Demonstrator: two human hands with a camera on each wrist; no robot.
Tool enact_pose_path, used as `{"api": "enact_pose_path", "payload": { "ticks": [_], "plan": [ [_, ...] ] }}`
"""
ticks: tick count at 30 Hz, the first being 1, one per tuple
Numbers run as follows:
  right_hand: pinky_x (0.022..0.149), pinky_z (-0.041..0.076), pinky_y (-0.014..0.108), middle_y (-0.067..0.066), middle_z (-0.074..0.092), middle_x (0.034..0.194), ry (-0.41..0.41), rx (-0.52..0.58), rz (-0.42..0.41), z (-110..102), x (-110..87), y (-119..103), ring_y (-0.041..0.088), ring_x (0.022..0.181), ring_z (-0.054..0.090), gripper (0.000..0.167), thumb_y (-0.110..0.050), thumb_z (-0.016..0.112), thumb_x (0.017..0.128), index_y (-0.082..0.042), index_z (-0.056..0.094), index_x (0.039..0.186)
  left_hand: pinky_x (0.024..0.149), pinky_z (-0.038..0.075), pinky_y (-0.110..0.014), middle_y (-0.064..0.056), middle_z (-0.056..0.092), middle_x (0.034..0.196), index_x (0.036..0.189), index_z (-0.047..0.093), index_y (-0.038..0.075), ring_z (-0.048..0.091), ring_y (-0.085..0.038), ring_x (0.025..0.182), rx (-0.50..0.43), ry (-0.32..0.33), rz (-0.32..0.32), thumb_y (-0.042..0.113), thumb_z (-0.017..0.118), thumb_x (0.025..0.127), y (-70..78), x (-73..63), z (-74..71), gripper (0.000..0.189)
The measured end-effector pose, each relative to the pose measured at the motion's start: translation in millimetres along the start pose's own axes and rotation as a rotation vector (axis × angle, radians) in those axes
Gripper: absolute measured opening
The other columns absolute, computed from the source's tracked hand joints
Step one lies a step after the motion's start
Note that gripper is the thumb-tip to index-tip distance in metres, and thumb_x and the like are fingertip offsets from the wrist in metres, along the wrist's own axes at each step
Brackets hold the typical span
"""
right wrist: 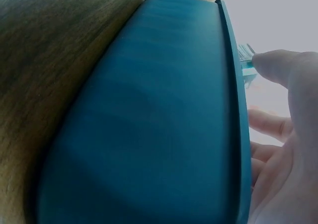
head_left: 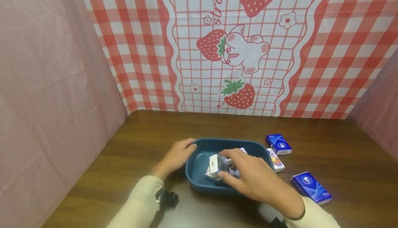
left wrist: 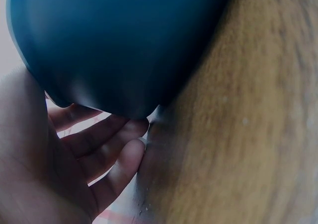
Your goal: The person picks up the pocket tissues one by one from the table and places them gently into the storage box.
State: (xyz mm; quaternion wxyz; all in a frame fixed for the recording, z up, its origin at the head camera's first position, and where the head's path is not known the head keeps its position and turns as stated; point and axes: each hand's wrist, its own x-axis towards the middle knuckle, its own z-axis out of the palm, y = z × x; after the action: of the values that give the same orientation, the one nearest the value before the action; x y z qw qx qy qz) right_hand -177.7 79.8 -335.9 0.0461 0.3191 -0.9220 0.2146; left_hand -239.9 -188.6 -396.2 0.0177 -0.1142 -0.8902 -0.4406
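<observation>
"Two hands were found at one teal basin (head_left: 211, 188). Where did it stand?"

"On the wooden tabletop (head_left: 130, 152), well apart from the left edge and in from the back edge."

"Condition of the left hand (head_left: 175, 156)?"

"Grasping the basin. Its thumb lay at the rim by the back left corner; the fingers (left wrist: 124, 167) curved along the outer wall."

"And the right hand (head_left: 256, 176)?"

"It reached in over the basin's right end. Its thumb and fingers grasped a small pack (head_left: 215, 164), pale at one end and darker along the side, its print too blurred to read. The pack was tilted."

"Other contents?"

"More pale packs (head_left: 243, 150), partly hidden by the hand. I could not count them."

"Outside the basin?"

"Three packs, toward the tabletop's right edge. A blue pack (head_left: 279, 144) lay nearest the back edge. A white printed pack (head_left: 276, 161) lay just in front of it, close by the basin's right wall; contact could not be determined. A second blue pack (head_left: 312, 187) lay nearest the front, beside the right wrist."

"Backdrop?"

"A red-and-white checked cloth (head_left: 143, 48), printed with strawberries, behind the back edge."
</observation>
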Motion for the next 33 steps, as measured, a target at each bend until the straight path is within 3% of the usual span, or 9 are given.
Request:
{"api": "enact_pose_path", "payload": {
  "ticks": [9, 15, 24, 33],
  "plan": [
    [0.072, 0.055, 0.023, -0.007, 0.065, 0.116, -0.012, 0.019, 0.013, -1.1, -0.8, 0.8, 0.002, 0.090, 0.065, 0.051, -0.060, 0.062, 0.093, -0.027, 0.057, 0.131, 0.104, 0.044, -0.052, -0.005, 0.065, 0.130, 0.133, 0.063, 0.014, 0.057, -0.026, 0.123, -0.013, -0.016, -0.008, 0.030, 0.049, 0.104, -1.3, 0.5, 0.2, 0.036],
    [0.070, 0.055, 0.022, -0.007, 0.065, 0.117, 0.024, 0.025, 0.018, -5.9, -1.2, 3.9, 0.004, 0.090, 0.067, 0.045, -0.055, 0.064, 0.094, -0.025, 0.061, 0.128, 0.104, 0.044, -0.052, -0.005, 0.066, 0.128, 0.132, 0.064, 0.014, 0.058, -0.026, 0.122, -0.017, -0.009, -0.005, 0.031, 0.049, 0.104, -1.8, 0.4, 0.6, 0.035],
    [0.074, 0.057, 0.033, -0.007, 0.067, 0.115, 0.035, 0.009, 0.060, -11.4, 0.6, 6.6, 0.007, 0.091, 0.068, 0.036, -0.043, 0.069, 0.094, -0.023, 0.065, 0.123, 0.104, 0.044, -0.053, -0.005, 0.065, 0.129, 0.133, 0.063, 0.015, 0.058, -0.027, 0.123, -0.021, -0.005, -0.015, 0.031, 0.049, 0.104, -1.1, 0.0, 0.3, 0.036],
    [0.076, 0.058, 0.037, -0.008, 0.069, 0.110, 0.073, -0.060, 0.047, -14.2, -1.0, 10.4, 0.007, 0.091, 0.069, 0.032, -0.044, 0.070, 0.093, -0.022, 0.069, 0.116, 0.104, 0.044, -0.053, -0.005, 0.066, 0.128, 0.132, 0.064, 0.015, 0.058, -0.026, 0.123, -0.016, -0.003, -0.012, 0.031, 0.049, 0.104, -1.8, 0.1, 1.0, 0.036]
  ]
}}
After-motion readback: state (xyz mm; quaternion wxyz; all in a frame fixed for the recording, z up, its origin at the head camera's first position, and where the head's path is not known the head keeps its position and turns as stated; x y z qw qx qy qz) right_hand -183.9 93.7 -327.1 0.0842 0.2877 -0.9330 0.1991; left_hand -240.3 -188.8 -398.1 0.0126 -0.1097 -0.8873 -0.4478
